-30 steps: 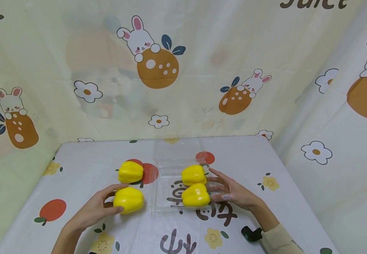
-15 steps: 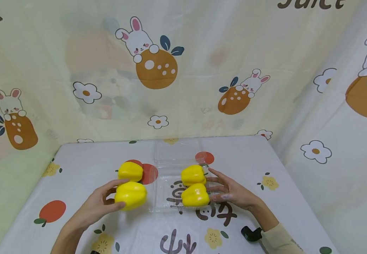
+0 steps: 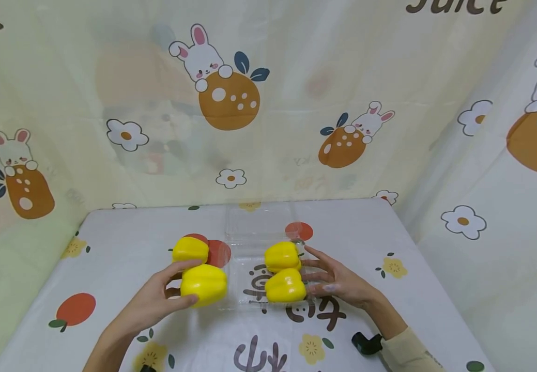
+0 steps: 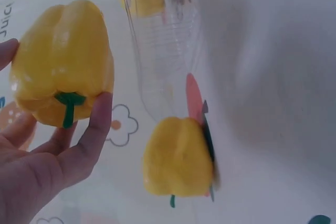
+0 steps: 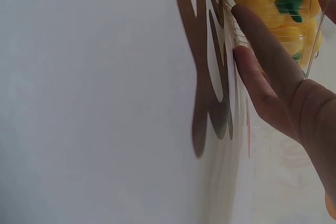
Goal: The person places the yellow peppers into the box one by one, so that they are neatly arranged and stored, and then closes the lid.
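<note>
A yellow bell pepper (image 3: 204,285) is in my left hand (image 3: 156,299), gripped between thumb and fingers; the left wrist view shows this pepper (image 4: 63,59) lifted off the table, its green stem toward the palm. Right of it stands an open clear plastic box (image 3: 234,289), holding two more yellow peppers (image 3: 282,257) at its right side. My right hand (image 3: 344,281) rests its extended, spread fingers against the box's right wall; in the right wrist view the fingers (image 5: 270,45) lie along the outside of the plastic. Behind my left hand, another yellow pepper (image 3: 190,249) lies on the table.
The box's clear lid (image 3: 261,222) lies folded back behind it. A white printed cloth (image 3: 217,341) covers the table. A patterned curtain (image 3: 277,155) hangs at the back and sides. Near the right sleeve (image 3: 410,351) is a small black object (image 3: 367,343).
My left hand has lifted the nearer left pepper and carried it right, up to the box's left edge. The right hand has stayed at the box.
</note>
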A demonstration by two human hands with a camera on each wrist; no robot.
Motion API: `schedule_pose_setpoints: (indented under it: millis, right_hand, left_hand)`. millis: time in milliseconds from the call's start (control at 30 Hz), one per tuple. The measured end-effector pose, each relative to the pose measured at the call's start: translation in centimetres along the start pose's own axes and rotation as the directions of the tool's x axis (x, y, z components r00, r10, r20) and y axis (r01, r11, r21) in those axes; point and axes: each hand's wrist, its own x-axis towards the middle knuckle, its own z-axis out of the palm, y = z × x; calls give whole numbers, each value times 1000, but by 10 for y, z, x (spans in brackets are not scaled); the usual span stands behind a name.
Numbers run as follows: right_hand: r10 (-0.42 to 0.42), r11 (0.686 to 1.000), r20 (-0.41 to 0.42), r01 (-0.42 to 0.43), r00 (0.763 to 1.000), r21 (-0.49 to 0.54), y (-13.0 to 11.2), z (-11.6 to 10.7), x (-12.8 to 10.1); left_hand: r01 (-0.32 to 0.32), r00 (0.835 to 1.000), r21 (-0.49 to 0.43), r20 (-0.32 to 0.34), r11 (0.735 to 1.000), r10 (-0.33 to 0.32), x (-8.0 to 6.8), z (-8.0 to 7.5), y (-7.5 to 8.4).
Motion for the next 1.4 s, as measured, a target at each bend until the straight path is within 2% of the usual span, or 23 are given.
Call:
schedule_pose_setpoints:
  millis: [533, 733, 1233, 1400]
  right_hand:
    - [0, 1000, -2, 0, 1000, 27, 1, 1, 0]
    - [5, 999, -3, -5, 1000, 35, 1, 1, 0]
    - [13, 999, -5, -12, 1000, 46, -3, 0, 0]
    - [19, 998, -5, -19, 1000, 53, -1, 0, 0]
  left_hand:
    - [-32, 999, 86, 23, 996, 30, 11, 19, 7]
    - [-23, 999, 109, 26, 994, 20, 15, 25, 9]
    - [-74, 993, 136, 104, 988, 61, 35, 39, 13]
    - [-62, 993, 157, 111, 986, 45, 41, 45, 14]
